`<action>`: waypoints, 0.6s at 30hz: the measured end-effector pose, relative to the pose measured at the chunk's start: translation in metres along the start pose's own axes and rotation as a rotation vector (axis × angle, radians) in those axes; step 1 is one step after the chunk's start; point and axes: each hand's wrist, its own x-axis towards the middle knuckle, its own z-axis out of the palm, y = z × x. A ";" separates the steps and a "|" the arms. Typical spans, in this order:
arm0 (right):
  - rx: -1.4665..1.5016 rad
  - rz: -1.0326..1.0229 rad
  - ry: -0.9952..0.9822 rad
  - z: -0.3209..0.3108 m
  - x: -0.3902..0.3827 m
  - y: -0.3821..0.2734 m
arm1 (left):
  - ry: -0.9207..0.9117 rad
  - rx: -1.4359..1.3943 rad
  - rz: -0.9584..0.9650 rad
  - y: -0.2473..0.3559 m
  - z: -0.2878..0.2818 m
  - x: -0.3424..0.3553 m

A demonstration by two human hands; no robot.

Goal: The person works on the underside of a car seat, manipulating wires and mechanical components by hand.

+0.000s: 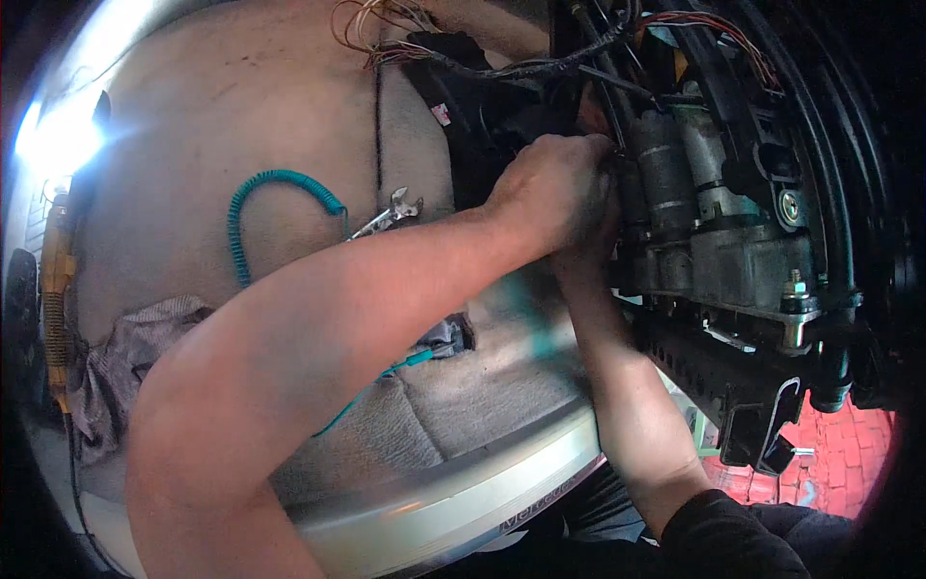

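Note:
My left hand (pixel 552 183) reaches across the carpet to the side of a metal steering-column-like assembly (pixel 666 183). Its fingers are curled against the assembly, and whatever they grip is hidden. Below and partly behind it is my right hand (pixel 586 241), in deep shadow. The right fingers do not show. A dark wiring harness (pixel 540 69) with loose thin wires runs above both hands. Black flexible material (pixel 482 106) lies beside my left hand. An open-jawed metal wrench (pixel 394 210) rests on the carpet just beyond my left forearm.
Along the left edge stands a lit work lamp (pixel 58 280) with a cord. A teal coiled cord (pixel 253 198) curls over the beige carpet (pixel 222 125). A grey cloth (pixel 130 357) lies near my left elbow. The pale door sill (pixel 463 502) borders the front, with red paving (pixel 839 463) at right.

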 end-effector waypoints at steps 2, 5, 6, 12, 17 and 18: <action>0.006 0.035 0.009 0.000 -0.004 -0.022 | -0.021 -0.059 -0.017 -0.005 0.000 0.001; 0.068 0.012 0.159 0.007 -0.005 -0.038 | -0.139 -0.079 0.048 -0.011 -0.017 0.016; 0.047 -0.024 0.210 0.010 -0.004 -0.042 | -0.181 -0.029 0.058 -0.010 -0.022 0.020; -0.125 0.150 0.185 -0.003 -0.008 -0.058 | -0.423 0.529 0.199 0.021 -0.050 0.038; -0.002 0.221 0.185 0.007 -0.007 -0.062 | -0.336 0.753 0.315 0.018 -0.048 0.043; -0.061 0.199 0.190 0.007 -0.008 -0.062 | -0.308 0.723 0.302 0.015 -0.046 0.043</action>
